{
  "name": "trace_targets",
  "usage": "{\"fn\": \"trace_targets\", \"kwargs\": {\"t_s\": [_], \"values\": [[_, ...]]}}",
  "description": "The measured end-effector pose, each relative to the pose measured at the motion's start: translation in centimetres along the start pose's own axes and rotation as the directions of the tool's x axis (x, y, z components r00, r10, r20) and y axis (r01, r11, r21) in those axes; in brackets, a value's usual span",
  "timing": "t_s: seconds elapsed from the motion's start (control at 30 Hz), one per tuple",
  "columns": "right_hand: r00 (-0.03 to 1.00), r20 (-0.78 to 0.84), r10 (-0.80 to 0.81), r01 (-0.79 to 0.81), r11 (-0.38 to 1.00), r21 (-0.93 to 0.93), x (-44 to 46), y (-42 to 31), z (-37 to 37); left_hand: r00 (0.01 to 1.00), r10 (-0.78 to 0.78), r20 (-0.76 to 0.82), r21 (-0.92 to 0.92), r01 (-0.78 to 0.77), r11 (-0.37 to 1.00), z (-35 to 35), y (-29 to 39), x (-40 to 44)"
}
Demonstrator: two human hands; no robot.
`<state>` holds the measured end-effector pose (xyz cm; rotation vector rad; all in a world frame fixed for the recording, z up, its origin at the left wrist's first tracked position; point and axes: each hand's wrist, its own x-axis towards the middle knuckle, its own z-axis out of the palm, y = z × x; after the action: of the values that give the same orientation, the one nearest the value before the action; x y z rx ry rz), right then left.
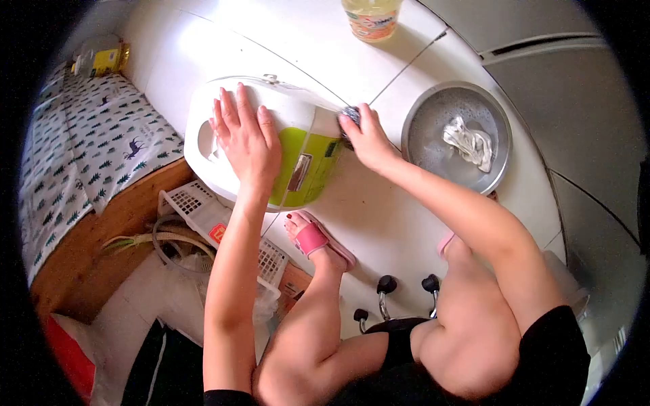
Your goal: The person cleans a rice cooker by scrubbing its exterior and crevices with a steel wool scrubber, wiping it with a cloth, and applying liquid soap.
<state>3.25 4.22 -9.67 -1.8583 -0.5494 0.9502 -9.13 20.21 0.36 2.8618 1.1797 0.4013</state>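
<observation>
A white and lime-green appliance (pixel 318 152) lies on its side on the floor, with a small panel on its green part. My left hand (pixel 252 145) rests flat on its white top, fingers stretched out and holding nothing. At the appliance's right end, my right hand (pixel 369 139) is closed on a dark, shiny scouring pad (pixel 349 122), pressing it against the white end. Part of the pad is hidden behind my fingers. Right of this hand stands a metal basin (pixel 418 115) of soapy water with a wet white cloth (pixel 468 143) in it.
A bottle of yellow liquid (pixel 372 20) stands on the white tiled floor at the top. Grey cabinets (pixel 575 108) line the right. At left are a patterned cloth cover (pixel 108 128) and a white plastic basket (pixel 193 201). A stool base (pixel 386 284) with black feet is below me.
</observation>
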Motion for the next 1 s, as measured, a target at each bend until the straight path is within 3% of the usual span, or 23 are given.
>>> {"fn": "trace_targets", "kwargs": {"t_s": [0.1,0.17,0.2,0.3,0.47,0.57,0.7,0.87,0.9,1.0], "values": [[0.935,-0.068,-0.348,0.341,0.935,-0.097,0.8,-4.9,0.0,1.0,0.01,-0.012,0.019,-0.01,1.0,0.1,0.0,0.0],[0.876,-0.075,-0.476,0.463,0.875,-0.143,1.2,-8.2,0.3,1.0,0.002,-0.009,0.028,-0.002,1.0,0.1,0.1,-0.1],[0.867,-0.069,-0.493,0.476,0.862,-0.172,1.9,-8.6,0.6,1.0,0.004,-0.011,0.027,-0.003,1.0,0.1,0.1,-0.2],[0.94,-0.021,-0.34,0.335,0.935,-0.119,4.6,-8.2,0.5,1.0,0.004,-0.013,0.029,-0.003,1.0,0.1,0.1,-0.3],[0.825,-0.095,-0.557,0.538,0.825,-0.172,-0.4,-7.7,0.6,1.0,0.008,-0.018,0.034,-0.008,0.999,0.4,-0.2,-0.1],[0.804,-0.121,-0.582,0.565,0.811,-0.149,-0.6,-7.2,0.7,1.0,0.014,-0.02,0.008,-0.014,1.0,0.2,-0.1,-0.1],[0.965,-0.019,-0.262,0.258,0.959,-0.122,4.2,-6.7,0.3,1.0,0.01,-0.015,0.013,-0.01,1.0,0.1,0.3,0.0],[0.871,-0.107,-0.479,0.464,0.875,-0.141,0.3,-6.9,0.6,1.0,0.005,-0.009,0.018,-0.004,1.0,0.1,0.2,-0.1],[0.874,-0.05,-0.483,0.472,0.869,-0.144,-1.0,-7.2,0.3,1.0,0.004,-0.009,0.017,-0.004,1.0,0.1,0.1,-0.2],[0.858,-0.094,-0.505,0.487,0.858,-0.166,-1.1,-7.1,0.5,1.0,0.005,-0.01,0.01,-0.005,1.0,0.1,0.3,0.0]]}}
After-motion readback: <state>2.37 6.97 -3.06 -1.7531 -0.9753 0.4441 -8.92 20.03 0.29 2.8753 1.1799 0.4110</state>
